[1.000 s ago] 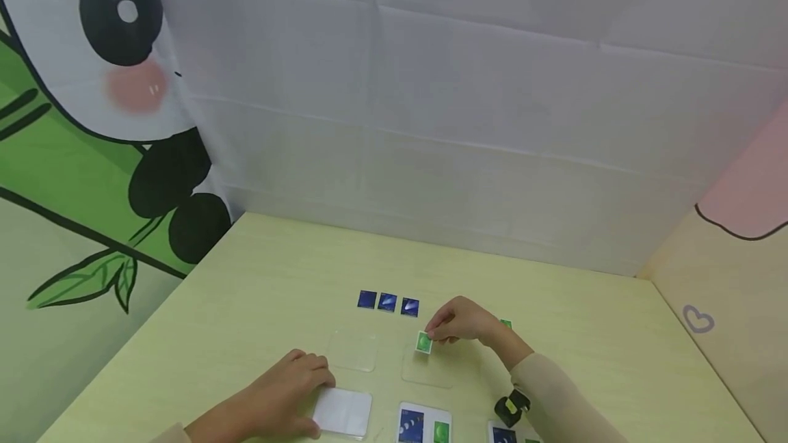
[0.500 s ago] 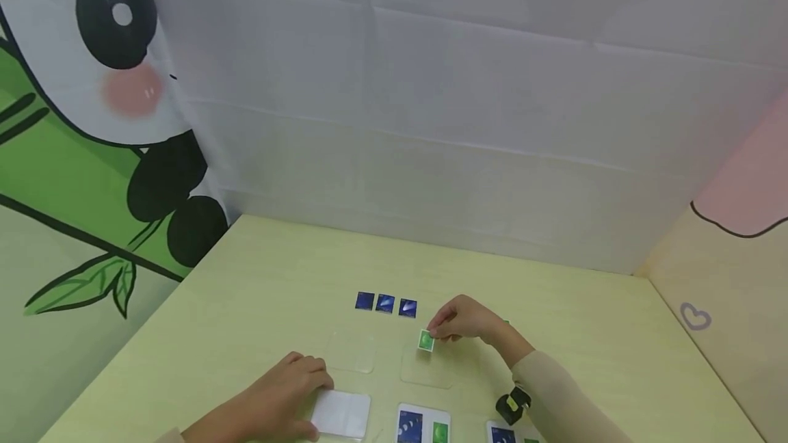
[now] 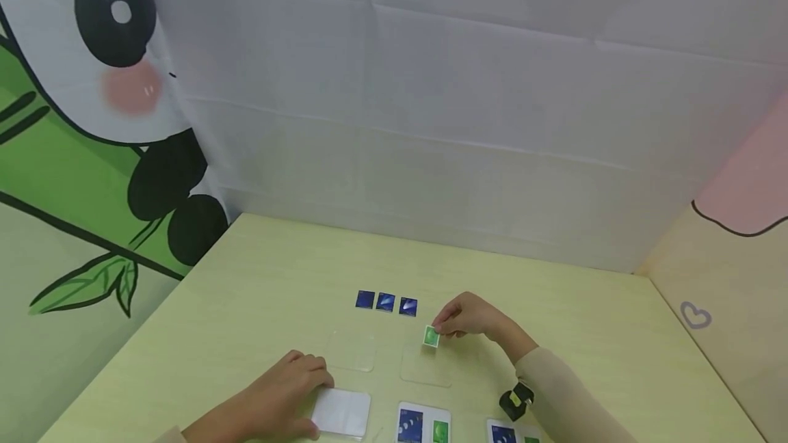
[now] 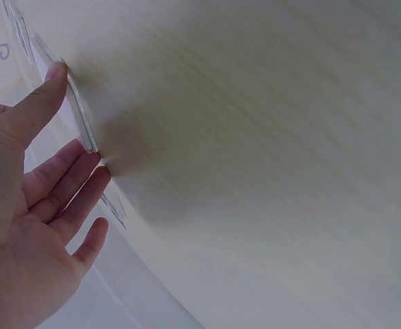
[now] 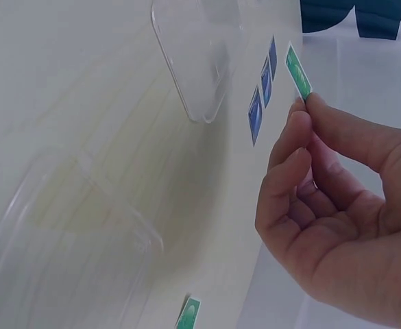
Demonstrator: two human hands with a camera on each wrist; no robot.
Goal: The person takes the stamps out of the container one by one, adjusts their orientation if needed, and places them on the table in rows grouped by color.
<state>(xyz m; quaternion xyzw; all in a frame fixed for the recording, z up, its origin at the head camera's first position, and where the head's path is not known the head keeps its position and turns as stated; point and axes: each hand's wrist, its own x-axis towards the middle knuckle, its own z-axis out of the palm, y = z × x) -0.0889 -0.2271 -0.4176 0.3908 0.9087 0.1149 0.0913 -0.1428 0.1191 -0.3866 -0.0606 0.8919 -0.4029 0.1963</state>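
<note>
My right hand [image 3: 470, 314] pinches a small green card [image 3: 431, 336] with a white border between thumb and index finger, raised above the table. The right wrist view shows the same card upright at the fingertips, other fingers curled below. My left hand [image 3: 280, 392] holds a flat white square stack [image 3: 342, 413] with clear edges at the table's front. The left wrist view puts the thumb on one edge of the stack [image 4: 80, 113] and the fingertips at its other end. Three small dark blue cards [image 3: 385, 302] lie in a row beyond the right hand.
Two clear square plates [image 3: 351, 351] lie between the hands and the blue cards. Nearer stand two white pieces with blue and green pictures, one [image 3: 425, 422] in the middle, one [image 3: 505, 433] at right. Another green card [image 5: 188, 314] lies on the table.
My right hand has moved slightly right and away with the green card. The other green card behind the right forearm has gone out of sight in the head view. The left hand stays put.
</note>
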